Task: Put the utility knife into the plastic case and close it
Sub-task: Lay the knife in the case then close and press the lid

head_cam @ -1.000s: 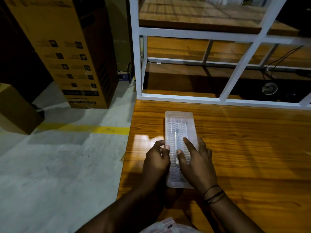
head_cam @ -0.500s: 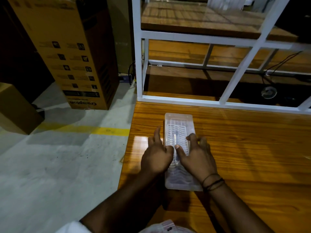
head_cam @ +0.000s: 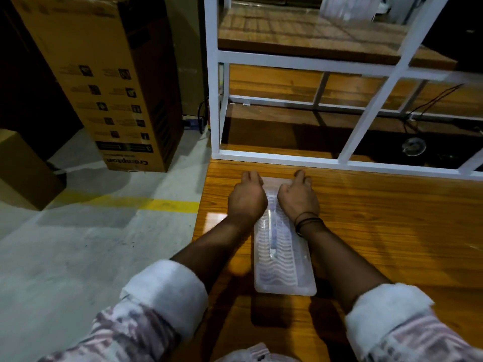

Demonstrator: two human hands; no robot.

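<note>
A clear ribbed plastic case (head_cam: 282, 259) lies lengthwise on the wooden table (head_cam: 392, 231), its lid down. Through the lid I make out a pale slim shape that may be the utility knife (head_cam: 273, 231). My left hand (head_cam: 247, 199) rests on the far left corner of the case, fingers curled over its far edge. My right hand (head_cam: 298, 198) sits on the far right corner in the same way. Both hands press on or grip the case's far end; the fingertips are hidden.
A white metal frame (head_cam: 347, 165) with wooden shelves stands just beyond the case. The table's left edge (head_cam: 202, 205) drops to a concrete floor with a yellow line (head_cam: 167, 205). A tall cardboard box (head_cam: 104, 82) and a smaller one (head_cam: 23, 168) stand on the floor.
Both hands have slid from the near and middle part of the case up to its far end. The case now lies closer to me in view and my sleeves show.
</note>
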